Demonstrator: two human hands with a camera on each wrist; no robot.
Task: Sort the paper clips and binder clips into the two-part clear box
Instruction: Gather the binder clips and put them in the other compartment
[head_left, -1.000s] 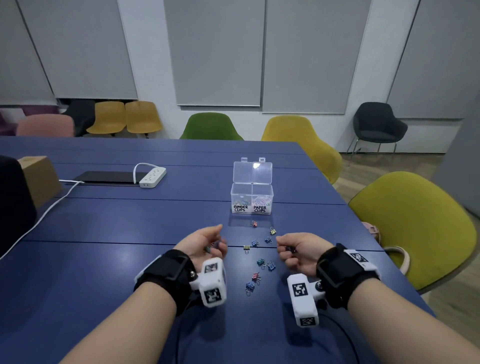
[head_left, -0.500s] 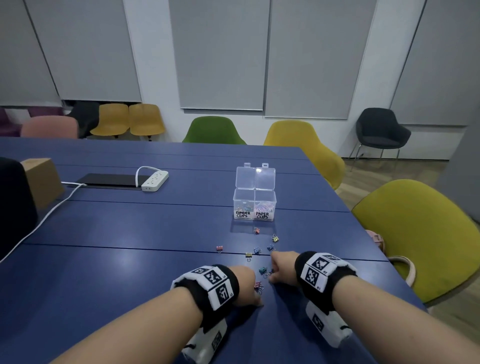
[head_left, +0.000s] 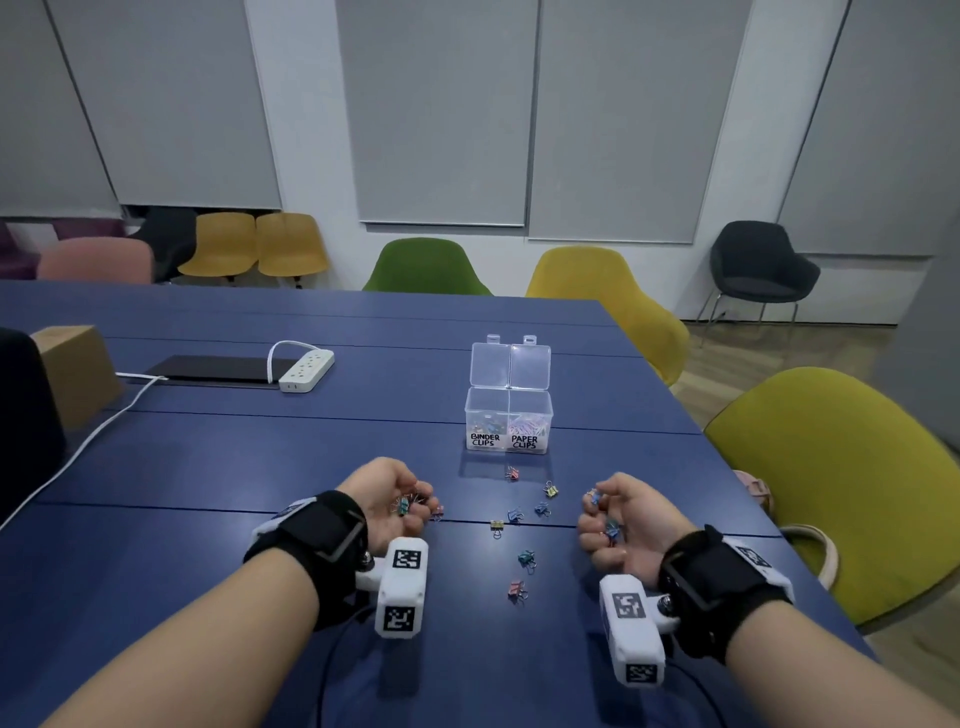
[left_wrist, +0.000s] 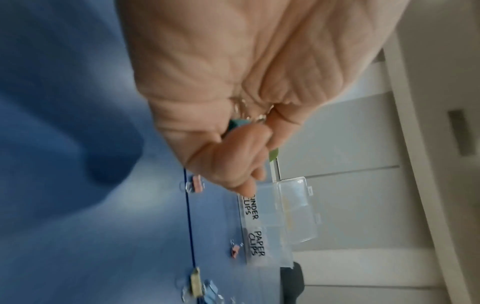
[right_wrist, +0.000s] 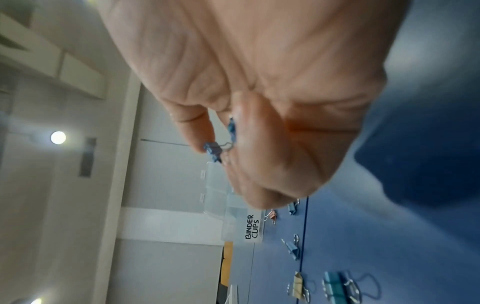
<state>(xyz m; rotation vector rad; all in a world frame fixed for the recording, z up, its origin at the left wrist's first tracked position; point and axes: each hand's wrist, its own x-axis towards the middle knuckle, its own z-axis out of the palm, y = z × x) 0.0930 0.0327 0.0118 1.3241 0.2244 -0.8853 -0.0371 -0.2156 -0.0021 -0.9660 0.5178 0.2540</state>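
Head view: the left hand (head_left: 387, 501) and right hand (head_left: 623, 525), palms up above the blue worktop (head_left: 208, 519), each curl around binder clips; loose binder clips (head_left: 527, 558) lie between them, the clear box (head_left: 509, 415) beyond. Left wrist: fingers (left_wrist: 241, 152) grip a teal clip (left_wrist: 237, 123). Right wrist: fingers (right_wrist: 197, 127) pinch a blue clip (right_wrist: 214, 150).

I'm working in an office meeting room: a long blue bench (head_left: 260, 467) fills the middle, ringed on its far and right sides by moulded chairs, among them a green chair (head_left: 426, 265) and a yellow chair (head_left: 597, 280). Behind the bench, grey roller blinds (head_left: 441, 104) cover the wall, and a white power strip (head_left: 306, 370) lies on the bench's left part.
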